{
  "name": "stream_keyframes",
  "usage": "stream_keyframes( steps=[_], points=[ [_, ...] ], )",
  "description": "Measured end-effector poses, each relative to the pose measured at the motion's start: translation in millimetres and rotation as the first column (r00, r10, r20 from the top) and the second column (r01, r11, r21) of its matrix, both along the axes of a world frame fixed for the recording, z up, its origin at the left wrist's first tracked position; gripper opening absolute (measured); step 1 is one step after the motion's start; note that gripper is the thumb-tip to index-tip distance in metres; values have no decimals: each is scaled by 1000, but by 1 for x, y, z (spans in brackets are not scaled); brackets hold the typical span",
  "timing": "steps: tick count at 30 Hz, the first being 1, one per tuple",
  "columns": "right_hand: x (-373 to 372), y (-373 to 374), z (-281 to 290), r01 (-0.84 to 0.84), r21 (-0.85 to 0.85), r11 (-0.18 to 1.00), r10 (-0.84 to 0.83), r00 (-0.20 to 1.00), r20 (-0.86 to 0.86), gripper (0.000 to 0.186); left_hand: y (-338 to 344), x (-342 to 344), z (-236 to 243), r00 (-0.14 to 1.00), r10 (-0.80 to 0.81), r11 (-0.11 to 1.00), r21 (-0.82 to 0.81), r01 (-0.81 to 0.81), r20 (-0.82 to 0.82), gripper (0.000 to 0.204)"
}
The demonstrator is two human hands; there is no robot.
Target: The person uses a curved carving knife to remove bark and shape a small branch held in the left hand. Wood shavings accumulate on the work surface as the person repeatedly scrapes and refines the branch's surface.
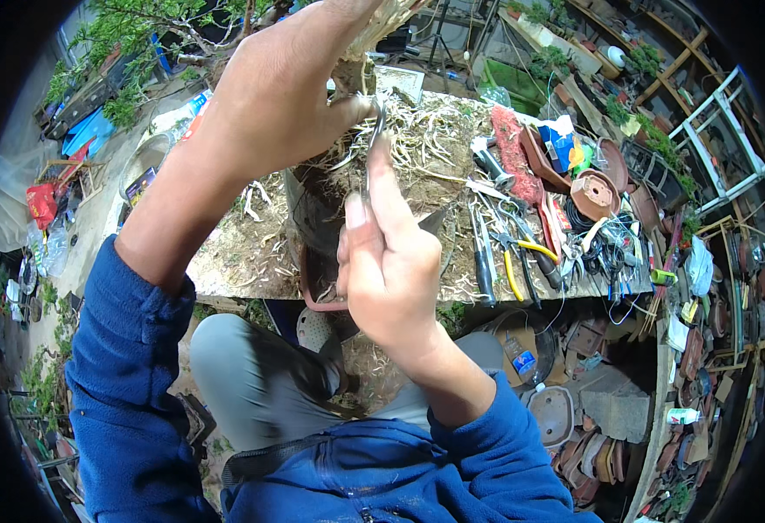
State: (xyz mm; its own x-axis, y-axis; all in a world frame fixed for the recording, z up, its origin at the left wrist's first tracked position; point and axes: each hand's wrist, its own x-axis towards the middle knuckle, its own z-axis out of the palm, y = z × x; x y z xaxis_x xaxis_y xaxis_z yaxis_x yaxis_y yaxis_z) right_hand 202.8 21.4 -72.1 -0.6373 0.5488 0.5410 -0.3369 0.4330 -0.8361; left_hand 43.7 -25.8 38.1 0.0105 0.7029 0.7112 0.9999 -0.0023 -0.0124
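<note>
My left hand (280, 98) is closed on the pale, ragged trunk (358, 77) of a small tree, whose green branches (112, 48) reach to the upper left. My right hand (389, 275) is closed on a slim metal tool (379, 117), its index finger lying along it toward the trunk, near my left thumb. The tool's lower part is hidden in my fingers. Below the trunk lie many cut pale roots (430, 135) and soil around a dark container (308, 213), with a pinkish rim (321, 303) at the bench's front edge.
The workbench (243, 248) carries pliers and cutters (513, 266), a red textured strip (509, 148), terracotta pots (594, 193) and coiled wire to the right. A white ladder (705, 139) and stacked pots stand at the right. A red bag (41, 205) is at the left. My legs are below the bench.
</note>
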Motion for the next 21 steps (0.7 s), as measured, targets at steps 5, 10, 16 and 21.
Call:
stream_keyframes(
  steps=[5, 10, 16, 21],
  points=[
    [5, -3, 12, -126, -128, 984, 104, 980, -171, 55, -2, -9, 12, 952, -287, 957, -16, 291, 103, 112],
    [-28, 13, 26, 75, 51, 996, -60, 967, -249, 54, 14, -11, 7, 927, -366, 923, 160, 350, 78, 88],
    [-52, 10, 27, 230, 116, 966, -182, 928, -325, 59, 26, -7, 6, 984, -176, 952, 261, 162, 35, 35],
    [-71, -2, 21, 410, 207, 888, -305, 864, -400, 58, 30, -11, 5, 982, -144, 911, 373, 178, -119, 18]
  ],
)
